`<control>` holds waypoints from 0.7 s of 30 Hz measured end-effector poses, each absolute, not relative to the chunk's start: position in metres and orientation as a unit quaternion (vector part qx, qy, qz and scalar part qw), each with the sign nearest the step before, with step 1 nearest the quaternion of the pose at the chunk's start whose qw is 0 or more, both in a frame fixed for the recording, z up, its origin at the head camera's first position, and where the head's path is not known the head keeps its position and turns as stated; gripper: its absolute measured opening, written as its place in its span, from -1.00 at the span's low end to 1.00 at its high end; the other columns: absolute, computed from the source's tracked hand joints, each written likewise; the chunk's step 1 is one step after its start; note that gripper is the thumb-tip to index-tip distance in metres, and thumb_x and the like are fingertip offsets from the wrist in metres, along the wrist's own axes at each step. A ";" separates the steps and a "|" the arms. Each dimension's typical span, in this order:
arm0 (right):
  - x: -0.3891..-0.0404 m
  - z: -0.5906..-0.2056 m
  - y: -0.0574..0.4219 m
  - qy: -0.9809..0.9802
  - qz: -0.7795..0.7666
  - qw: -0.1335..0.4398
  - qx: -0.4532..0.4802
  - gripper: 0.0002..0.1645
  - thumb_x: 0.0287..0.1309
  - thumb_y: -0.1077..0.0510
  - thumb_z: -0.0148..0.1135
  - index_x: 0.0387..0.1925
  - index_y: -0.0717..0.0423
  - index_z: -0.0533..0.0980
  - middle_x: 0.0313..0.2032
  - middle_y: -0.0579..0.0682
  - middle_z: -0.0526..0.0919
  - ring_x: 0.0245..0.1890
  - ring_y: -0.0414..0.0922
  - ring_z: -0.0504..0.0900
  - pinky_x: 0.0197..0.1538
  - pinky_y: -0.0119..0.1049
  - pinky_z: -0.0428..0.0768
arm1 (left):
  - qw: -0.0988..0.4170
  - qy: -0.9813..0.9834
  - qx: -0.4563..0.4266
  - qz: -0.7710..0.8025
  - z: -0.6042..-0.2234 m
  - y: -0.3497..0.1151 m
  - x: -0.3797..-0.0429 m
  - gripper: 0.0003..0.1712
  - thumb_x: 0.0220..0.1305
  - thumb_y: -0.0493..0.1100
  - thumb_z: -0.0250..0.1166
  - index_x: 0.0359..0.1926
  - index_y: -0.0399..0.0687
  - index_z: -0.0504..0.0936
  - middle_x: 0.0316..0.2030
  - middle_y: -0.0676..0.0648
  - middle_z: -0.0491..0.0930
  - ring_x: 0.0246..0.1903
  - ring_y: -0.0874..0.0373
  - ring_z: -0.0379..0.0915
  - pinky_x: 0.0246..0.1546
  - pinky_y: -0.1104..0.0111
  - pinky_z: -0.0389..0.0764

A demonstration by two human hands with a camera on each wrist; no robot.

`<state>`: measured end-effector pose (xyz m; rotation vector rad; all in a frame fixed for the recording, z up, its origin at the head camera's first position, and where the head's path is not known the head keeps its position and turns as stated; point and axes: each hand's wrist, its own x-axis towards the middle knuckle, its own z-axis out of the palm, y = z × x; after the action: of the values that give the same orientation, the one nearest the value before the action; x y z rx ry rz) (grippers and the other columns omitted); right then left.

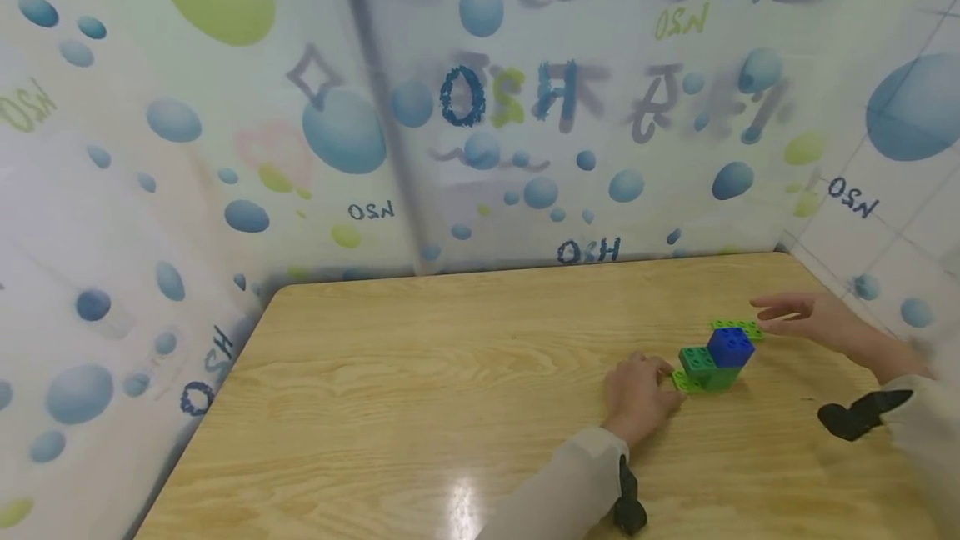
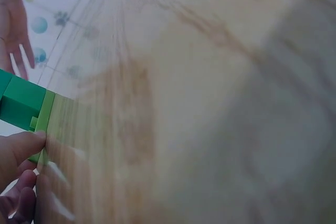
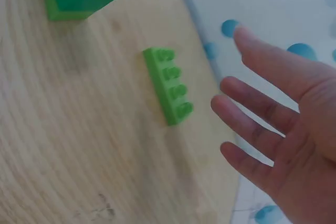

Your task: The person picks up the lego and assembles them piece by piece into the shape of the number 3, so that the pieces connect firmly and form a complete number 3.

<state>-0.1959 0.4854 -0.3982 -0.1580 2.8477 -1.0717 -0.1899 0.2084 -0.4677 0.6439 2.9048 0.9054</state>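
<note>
A small stack of toy building bricks stands on the right part of the table. In it, a blue brick [image 1: 730, 347] sits above a dark green brick [image 1: 698, 363], over a thin light green brick [image 1: 686, 382] at the bottom. My left hand [image 1: 639, 397] pinches the near-left end of that bottom brick, its thumb [image 2: 23, 148] on the edge in the left wrist view. Behind the stack lies a separate flat light green brick [image 3: 169, 86] with studs up. My right hand [image 1: 825, 325] hovers beside this loose brick, fingers spread and holding nothing.
The wooden table [image 1: 420, 373] reaches back to a wall sheet [image 1: 480, 215] printed with blue and green drops. A similar covering [image 1: 911, 215] rises along the right side, close to the right hand. Dark straps are on both wrists.
</note>
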 end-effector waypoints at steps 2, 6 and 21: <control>-0.199 -0.407 0.488 0.933 -0.352 0.044 -0.053 -0.36 0.15 0.07 0.21 0.14 0.42 0.33 -0.10 0.30 0.55 -0.27 -0.53 0.43 -0.26 -0.22 0.53 | 0.013 0.936 0.206 0.285 -0.468 0.208 -0.190 -0.69 -0.02 0.14 0.38 -0.18 0.35 0.64 -0.49 0.30 0.31 -0.49 0.40 0.19 -0.45 0.48 0.16; -0.204 -0.420 0.487 0.932 -0.357 0.037 -0.052 -0.35 0.11 0.11 0.25 0.11 0.48 0.32 -0.06 0.42 0.47 -0.24 -0.27 0.56 -0.30 -0.27 0.55 | 0.012 0.937 0.209 0.281 -0.468 0.208 -0.190 -0.68 -0.02 0.15 0.37 -0.17 0.34 0.64 -0.49 0.30 0.31 -0.50 0.40 0.19 -0.46 0.49 0.17; -0.215 -0.433 0.484 0.933 -0.350 0.066 -0.060 -0.28 -0.05 0.22 0.35 0.08 0.56 0.30 0.01 0.55 0.34 -0.06 0.42 0.39 -0.18 -0.01 0.52 | 0.016 0.939 0.203 0.277 -0.466 0.208 -0.189 -0.69 -0.02 0.17 0.37 -0.19 0.36 0.63 -0.49 0.31 0.31 -0.51 0.40 0.19 -0.47 0.48 0.16</control>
<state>-0.2154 0.4836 -0.4329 -0.1804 2.8135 -1.0549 -0.1893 0.2083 -0.4656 0.6310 2.9202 0.8628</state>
